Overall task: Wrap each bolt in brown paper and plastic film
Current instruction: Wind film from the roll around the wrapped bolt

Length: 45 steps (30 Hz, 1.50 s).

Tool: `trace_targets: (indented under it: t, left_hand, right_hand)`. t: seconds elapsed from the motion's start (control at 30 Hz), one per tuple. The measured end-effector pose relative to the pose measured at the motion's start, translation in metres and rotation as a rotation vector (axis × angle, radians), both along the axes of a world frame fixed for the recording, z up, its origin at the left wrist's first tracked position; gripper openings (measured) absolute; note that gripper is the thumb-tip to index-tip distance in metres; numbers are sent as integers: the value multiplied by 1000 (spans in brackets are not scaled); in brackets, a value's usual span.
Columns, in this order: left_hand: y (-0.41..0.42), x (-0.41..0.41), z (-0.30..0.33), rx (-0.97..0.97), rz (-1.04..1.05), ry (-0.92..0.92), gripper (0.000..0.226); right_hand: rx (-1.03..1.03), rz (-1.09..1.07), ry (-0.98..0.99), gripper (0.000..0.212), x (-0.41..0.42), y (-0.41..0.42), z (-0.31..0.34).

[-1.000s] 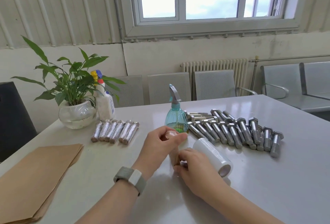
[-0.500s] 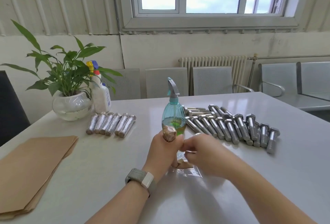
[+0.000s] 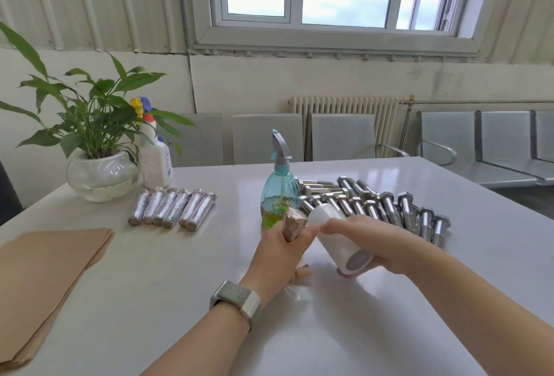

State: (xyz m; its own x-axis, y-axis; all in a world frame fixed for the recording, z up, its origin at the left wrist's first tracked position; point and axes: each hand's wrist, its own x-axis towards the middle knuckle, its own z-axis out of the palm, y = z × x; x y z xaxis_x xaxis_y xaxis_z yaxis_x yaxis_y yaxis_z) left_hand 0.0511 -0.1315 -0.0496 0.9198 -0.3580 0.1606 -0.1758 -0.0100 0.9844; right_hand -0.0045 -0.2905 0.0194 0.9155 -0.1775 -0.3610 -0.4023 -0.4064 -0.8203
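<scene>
From the one head-worn view, the person's left hand (image 3: 277, 251) is curled tight around a bolt wrapped in crinkled brown paper (image 3: 293, 225), held upright so its papered head pokes out above the fist and its lower end shows below the palm, just off the white table (image 3: 389, 315). That grip looks meant to keep the paper from springing loose while film goes on. Immediately right of it, the right hand (image 3: 374, 241) grips a white roll of clear plastic film (image 3: 338, 239), fingers draped over the top and the cardboard core facing the camera; the roll's far end sits just beside the bolt's head, probably so the film can feed straight onto it. A wisp of loose film seems to trail under the left wrist.

Beyond the right hand lies a heap of bare steel hex bolts (image 3: 386, 208), close enough to reach. Just behind the left hand stands a teal plastic spray bottle (image 3: 280, 190). Farther left, six finished film-wrapped bolts (image 3: 172, 209) lie in a row, and nearer still a stack of brown paper sheets (image 3: 45, 270) waits.
</scene>
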Motion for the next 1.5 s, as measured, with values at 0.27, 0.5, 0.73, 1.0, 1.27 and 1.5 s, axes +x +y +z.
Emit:
trace_targets:
  t: [0.27,0.5,0.73,1.0,1.27,1.5]
  left_hand:
    - [3,-1,0,41,-213,-116,36]
    - [11,-5,7,168,-195,-162,45]
    - [68,-10,33,295,-248,-285,18]
    - [117,-7,10,327,-241,-50,31]
    - [122,-1,15,383,-296,-175,22]
    - [122,-2,10,310,-345,-16,31]
  right_hand:
    - [300,-34,-47,47,5,-1,8]
    - [375,-32,-55,61,8,2,5]
    - [500,106,-75,67,11,31,-6]
    - [553,139,-95,58,20,61,-32]
    - [439,226,-231,54,22,52,-29]
    - [211,112,-457,77,18,64,-25]
